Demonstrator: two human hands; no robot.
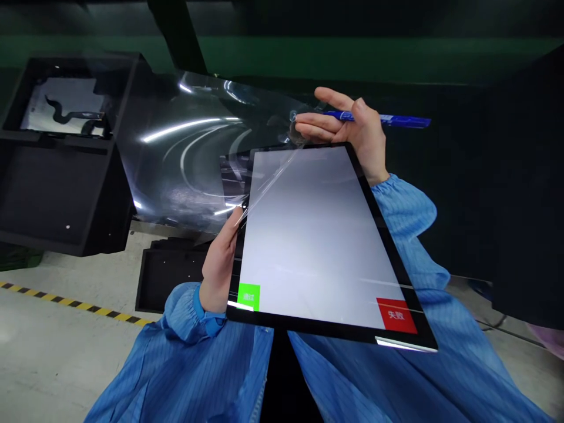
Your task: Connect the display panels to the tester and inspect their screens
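Observation:
A tablet [317,229] with a lit pale grey screen is tilted in front of my body. It shows a green box at the lower left and a red box at the lower right. My left hand [219,261] grips its left edge, thumb at the side and the other fingers hidden beneath. At the tablet's top edge, my right hand [363,138] holds a blue marker pen [403,121] between its fingers. Its fingertips touch the corner of a clear plastic film [198,158], which spreads leftward from the tablet and partly overlaps its upper left corner.
On the left stands a black box-like stand [53,194] with a lit screen [64,106] and a dark cable across it. A black tray [170,276] lies lower, behind my left wrist. Yellow-black tape [74,302] crosses the pale floor.

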